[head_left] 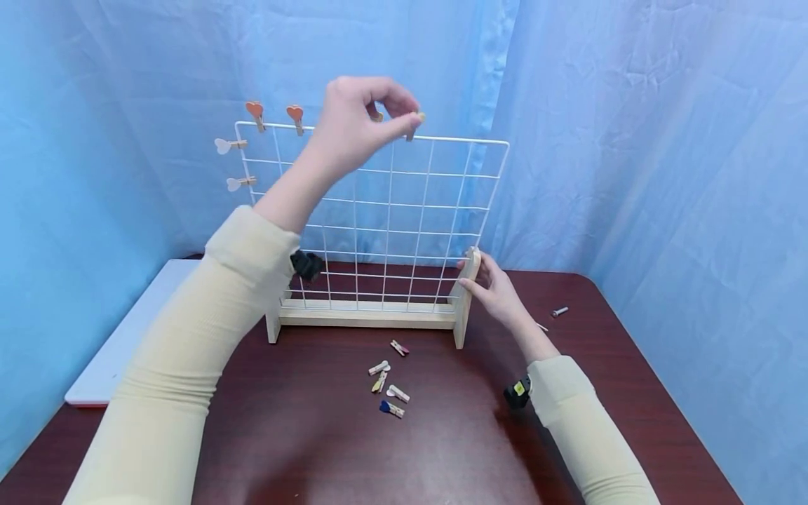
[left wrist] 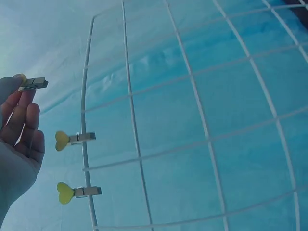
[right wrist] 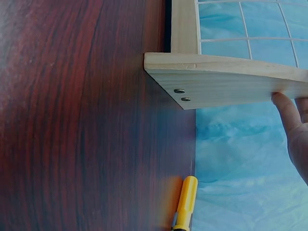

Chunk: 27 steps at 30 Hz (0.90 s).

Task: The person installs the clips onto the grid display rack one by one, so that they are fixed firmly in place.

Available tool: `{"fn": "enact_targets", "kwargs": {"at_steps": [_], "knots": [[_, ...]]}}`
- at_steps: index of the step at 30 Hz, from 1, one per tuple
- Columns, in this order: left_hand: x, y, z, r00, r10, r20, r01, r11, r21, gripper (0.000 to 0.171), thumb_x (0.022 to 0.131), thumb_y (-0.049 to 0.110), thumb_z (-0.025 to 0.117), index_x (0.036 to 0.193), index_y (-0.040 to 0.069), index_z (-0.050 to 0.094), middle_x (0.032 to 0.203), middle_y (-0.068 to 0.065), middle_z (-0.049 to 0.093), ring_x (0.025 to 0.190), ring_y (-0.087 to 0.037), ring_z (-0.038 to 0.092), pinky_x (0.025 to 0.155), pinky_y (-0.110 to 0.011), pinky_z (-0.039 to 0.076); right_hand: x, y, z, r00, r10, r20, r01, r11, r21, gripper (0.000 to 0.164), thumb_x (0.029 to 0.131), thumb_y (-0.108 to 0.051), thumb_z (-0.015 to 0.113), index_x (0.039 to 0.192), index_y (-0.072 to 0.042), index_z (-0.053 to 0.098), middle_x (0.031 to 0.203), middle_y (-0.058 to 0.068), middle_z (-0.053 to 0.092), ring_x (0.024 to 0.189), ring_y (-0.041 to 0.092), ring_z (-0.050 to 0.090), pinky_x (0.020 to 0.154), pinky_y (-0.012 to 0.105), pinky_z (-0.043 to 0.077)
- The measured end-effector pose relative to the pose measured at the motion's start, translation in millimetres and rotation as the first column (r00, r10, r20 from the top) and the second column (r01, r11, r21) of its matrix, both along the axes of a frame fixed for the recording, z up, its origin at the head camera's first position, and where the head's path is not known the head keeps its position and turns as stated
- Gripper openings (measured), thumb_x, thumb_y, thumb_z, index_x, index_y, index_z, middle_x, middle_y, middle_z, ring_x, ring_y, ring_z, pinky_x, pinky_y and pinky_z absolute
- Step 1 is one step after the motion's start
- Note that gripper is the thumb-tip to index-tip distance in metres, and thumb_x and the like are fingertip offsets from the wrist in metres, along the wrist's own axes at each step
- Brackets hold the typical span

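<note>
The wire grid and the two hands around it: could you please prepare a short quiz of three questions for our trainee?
1. True or false: the right hand touches the wooden stand.

2. Choose one. What does the left hand pinch?
a) a bolt
b) a wooden clip
c) a tool handle

3. Count: in the head view, how many orange-heart clips show on the top edge of the wire grid?

Key: 1. True. 2. b. 3. Two.

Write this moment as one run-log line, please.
left hand: pinches yellow-heart clothespin near top of wire grid; right hand: holds wooden stand; loose clothespins: on table
</note>
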<state>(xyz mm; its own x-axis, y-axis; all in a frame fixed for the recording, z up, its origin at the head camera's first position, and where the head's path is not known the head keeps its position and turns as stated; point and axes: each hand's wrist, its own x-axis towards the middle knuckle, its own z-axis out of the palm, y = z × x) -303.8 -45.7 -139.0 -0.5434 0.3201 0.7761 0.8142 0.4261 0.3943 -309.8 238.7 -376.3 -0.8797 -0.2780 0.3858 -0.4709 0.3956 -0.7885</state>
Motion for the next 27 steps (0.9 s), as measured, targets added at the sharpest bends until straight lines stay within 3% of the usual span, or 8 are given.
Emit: {"fn": "enact_targets", "kwargs": {"at_steps": [5,12,20,27], "knots": [[-11.1,0,15.5,0.998,0.065,0.016,-0.065,0.998,0.012,0.022,0.08,0.037,0.063,0.087,0.018,0.073,0.08,0.004,0.068,0.079,-0.001,0.05,0.069,-0.017,0.034,0.3,0,0.3,1.0,-0.003,-0.005,0.003,1.0,-0.003,0.049,0.087,-0.008,0.056,0.131,-0.011,0.035,0.118,0.012,0.055,0.114,0.031,0.048,0.087,0.048,0.042],[-23.3,4,16.5,0.987,0.066,0.145,-0.07,0.997,0.024,0.016,0.078,0.035,0.066,0.082,0.02,0.073,0.077,0.006,0.067,0.076,-0.006,0.053,0.061,-0.021,0.036,-0.4,-1,0.3,1.0,0.001,-0.011,-0.001,1.0,0.002,0.048,0.087,-0.008,0.056,0.131,-0.011,0.036,0.118,0.012,0.054,0.113,0.029,0.049,0.086,0.049,0.042],[-31.3,10,14.1,0.976,0.128,0.178,-0.117,0.991,-0.071,0.017,0.08,0.034,0.064,0.085,0.02,0.073,0.082,0.005,0.068,0.079,-0.006,0.054,0.069,-0.021,0.036,-1.6,-2,0.2,1.0,0.006,-0.013,-0.006,1.0,0.001,0.048,0.087,-0.008,0.056,0.13,-0.01,0.035,0.118,0.013,0.054,0.111,0.03,0.05,0.086,0.047,0.043],[-31.2,14,12.2,0.967,0.194,0.166,-0.157,0.964,-0.214,0.017,0.082,0.033,0.063,0.087,0.021,0.072,0.083,0.006,0.069,0.072,-0.002,0.06,0.068,-0.018,0.043,-3.1,-2,0.2,1.0,0.008,-0.017,-0.008,1.0,-0.008,0.047,0.087,-0.006,0.056,0.13,-0.01,0.036,0.117,0.013,0.054,0.11,0.03,0.051,0.087,0.048,0.042]]}}
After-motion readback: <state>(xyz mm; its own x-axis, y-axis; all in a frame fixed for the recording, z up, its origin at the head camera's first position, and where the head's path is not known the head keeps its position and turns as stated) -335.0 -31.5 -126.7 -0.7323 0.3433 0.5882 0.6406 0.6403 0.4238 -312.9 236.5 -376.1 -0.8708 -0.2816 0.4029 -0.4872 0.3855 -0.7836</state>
